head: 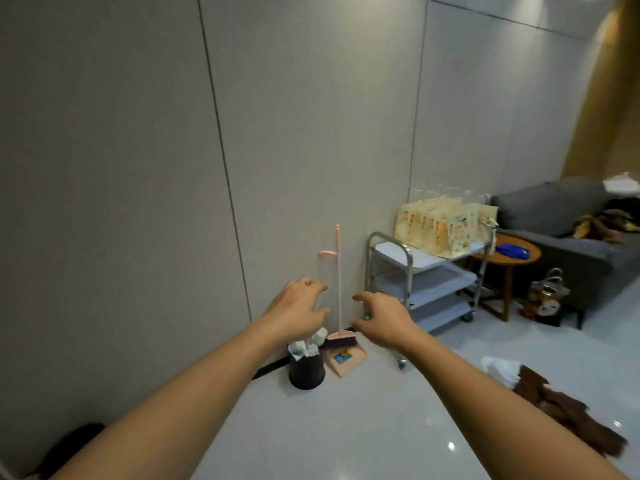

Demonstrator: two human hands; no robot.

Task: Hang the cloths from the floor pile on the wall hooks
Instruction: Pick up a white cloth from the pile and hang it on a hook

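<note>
Grey wall [138,133] panels fill most of the view above a shiny white floor [346,427]. Brown and white cloths [554,400] lie piled on the floor at right. Left hand [298,311] and right hand [382,318] reach forward, each grip loose and holding nothing.

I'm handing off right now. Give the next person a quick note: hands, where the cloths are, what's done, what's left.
Left hand: empty, fingers loosely spread, out in front of the wall.
Right hand: empty too, fingers relaxed, beside the left.
Cloth pile: brown and white cloths on the floor, to the right, near the right forearm.
Hooks: none visible on the wall in this view.
Done: no cloth seen hanging.
Left: pick up the cloths, find the hooks, hang each one.
</note>
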